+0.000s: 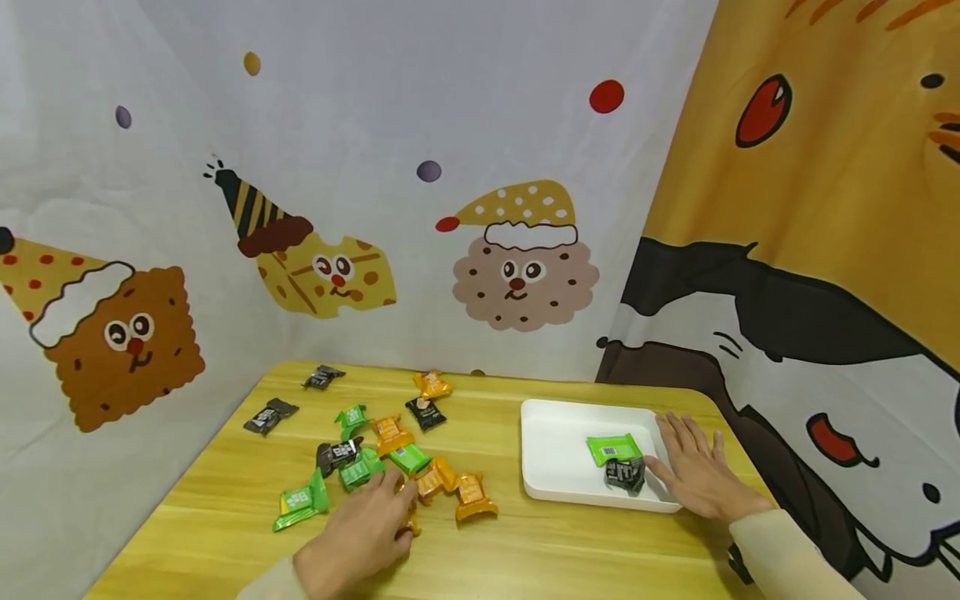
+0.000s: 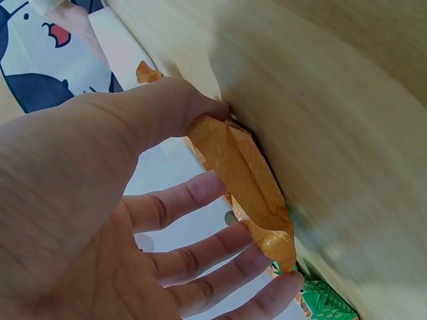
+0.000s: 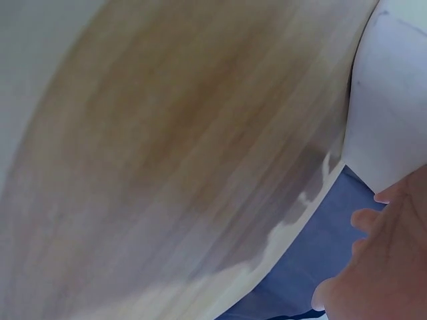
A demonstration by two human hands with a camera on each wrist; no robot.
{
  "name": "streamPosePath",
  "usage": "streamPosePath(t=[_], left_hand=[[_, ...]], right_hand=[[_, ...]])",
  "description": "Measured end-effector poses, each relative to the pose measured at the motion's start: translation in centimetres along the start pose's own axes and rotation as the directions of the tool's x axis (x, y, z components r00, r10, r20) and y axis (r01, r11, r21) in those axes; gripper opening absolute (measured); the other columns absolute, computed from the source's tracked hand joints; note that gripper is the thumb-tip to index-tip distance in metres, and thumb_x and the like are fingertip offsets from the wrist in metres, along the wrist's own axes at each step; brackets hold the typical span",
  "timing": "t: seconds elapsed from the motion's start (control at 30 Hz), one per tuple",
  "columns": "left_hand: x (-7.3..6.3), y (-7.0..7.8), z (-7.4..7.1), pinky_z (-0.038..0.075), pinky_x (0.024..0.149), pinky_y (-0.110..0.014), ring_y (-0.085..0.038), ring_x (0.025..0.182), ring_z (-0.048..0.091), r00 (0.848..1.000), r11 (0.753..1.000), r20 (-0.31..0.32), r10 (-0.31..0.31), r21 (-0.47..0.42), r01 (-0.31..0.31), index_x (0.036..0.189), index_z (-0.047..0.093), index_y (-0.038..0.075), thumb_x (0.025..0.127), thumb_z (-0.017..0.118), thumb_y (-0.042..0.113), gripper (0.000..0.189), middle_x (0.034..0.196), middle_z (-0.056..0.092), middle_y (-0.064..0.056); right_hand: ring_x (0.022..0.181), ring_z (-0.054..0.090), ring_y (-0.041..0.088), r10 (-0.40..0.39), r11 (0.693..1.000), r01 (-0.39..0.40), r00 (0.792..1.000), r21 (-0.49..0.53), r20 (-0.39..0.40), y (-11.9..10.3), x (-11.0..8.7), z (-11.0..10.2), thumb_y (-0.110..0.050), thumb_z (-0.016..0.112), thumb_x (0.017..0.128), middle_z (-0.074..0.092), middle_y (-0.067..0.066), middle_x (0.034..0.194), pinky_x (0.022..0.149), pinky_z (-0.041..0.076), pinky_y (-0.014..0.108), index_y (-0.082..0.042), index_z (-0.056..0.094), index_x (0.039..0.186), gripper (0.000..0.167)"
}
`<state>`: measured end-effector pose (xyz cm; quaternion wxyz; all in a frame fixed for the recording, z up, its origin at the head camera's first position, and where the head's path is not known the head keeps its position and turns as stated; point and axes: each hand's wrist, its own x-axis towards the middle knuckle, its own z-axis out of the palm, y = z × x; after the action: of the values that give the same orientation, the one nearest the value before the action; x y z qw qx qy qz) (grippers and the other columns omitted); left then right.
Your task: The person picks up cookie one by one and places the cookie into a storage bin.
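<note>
Between lightly curled fingers [image 2: 190,193] of the left hand [image 1: 367,521] sits a crinkled orange wrapper [image 2: 243,173]; the right hand [image 1: 701,475], splayed, touches a smooth white tray [image 1: 555,454].

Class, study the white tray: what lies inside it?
A green packet and a black packet lie inside, close together. The right hand covers part of the right end of the white tray; anything beneath cannot be seen.

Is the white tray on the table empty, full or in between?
In between: a green packet and a black packet lie in the white tray, much of its floor bare.
</note>
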<state>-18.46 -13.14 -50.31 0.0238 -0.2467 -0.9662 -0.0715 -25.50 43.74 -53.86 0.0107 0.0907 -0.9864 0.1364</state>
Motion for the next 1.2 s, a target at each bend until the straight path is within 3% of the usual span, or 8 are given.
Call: streamPosePath(t=[0.43, 0.57, 0.8, 1.0, 1.2], left_hand=[[-0.37, -0.21, 0.16, 0.05, 0.064, -0.035, -0.019, 0.093, 0.053, 0.999, 1.0, -0.031, 0.031, 0.003, -0.031, 0.123, 0.081, 0.012, 0.09, 0.094, 0.017, 0.035, 0.119, 0.066, -0.009], [-0.46, -0.22, 0.05, 0.043, 0.063, -0.031, -0.017, 0.091, 0.05, 0.998, 0.999, -0.049, 0.026, -0.02, -0.027, 0.116, 0.081, 0.014, 0.091, 0.092, 0.013, 0.028, 0.117, 0.064, -0.007], [-0.33, -0.21, 0.01, 0.042, 0.065, -0.029, -0.015, 0.088, 0.05, 0.996, 0.999, -0.087, 0.02, -0.024, -0.022, 0.098, 0.074, 0.019, 0.087, 0.091, 0.009, 0.023, 0.114, 0.061, -0.003], [-0.4, -0.31, 0.2, 0.038, 0.065, -0.028, -0.014, 0.086, 0.047, 0.996, 0.999, -0.083, 0.021, -0.038, -0.024, 0.098, 0.075, 0.019, 0.087, 0.091, 0.008, 0.023, 0.111, 0.058, -0.002], [-0.3, -0.46, 0.11, 0.042, 0.065, -0.029, -0.014, 0.088, 0.05, 0.997, 0.998, -0.072, 0.029, -0.048, -0.032, 0.101, 0.077, 0.019, 0.089, 0.094, 0.009, 0.023, 0.112, 0.06, -0.003]], right_hand=[[0.173, 0.008, 0.068, -0.001, 1.0, 0.001, 1.0, 0.005, 0.009, -0.21, -0.06, -0.09, -0.059, 0.054, 0.12, 0.014, 0.039, 0.189, 0.129, -0.006, 0.099, 0.001, 0.016, 0.185, 0.096], [0.173, 0.008, 0.068, 0.0, 1.0, 0.0, 1.0, 0.002, 0.012, -0.1, -0.03, 0.05, -0.059, 0.055, 0.12, 0.014, 0.039, 0.189, 0.129, -0.005, 0.099, 0.001, 0.015, 0.185, 0.097], [0.172, 0.012, 0.069, -0.002, 1.0, 0.002, 1.0, -0.003, -0.002, -0.24, 0.03, -0.29, -0.059, 0.056, 0.12, 0.017, 0.039, 0.188, 0.128, -0.003, 0.099, 0.001, 0.02, 0.184, 0.095], [0.173, 0.009, 0.069, 0.004, 1.0, -0.004, 1.0, 0.008, 0.014, -0.18, 0.03, -0.26, -0.059, 0.057, 0.12, 0.014, 0.039, 0.189, 0.129, -0.005, 0.098, 0.002, 0.018, 0.184, 0.097], [0.173, 0.008, 0.069, 0.007, 1.0, -0.008, 1.0, 0.02, 0.017, -0.31, -0.06, -0.22, -0.059, 0.056, 0.12, 0.013, 0.039, 0.189, 0.129, -0.007, 0.098, 0.001, 0.016, 0.185, 0.097]])
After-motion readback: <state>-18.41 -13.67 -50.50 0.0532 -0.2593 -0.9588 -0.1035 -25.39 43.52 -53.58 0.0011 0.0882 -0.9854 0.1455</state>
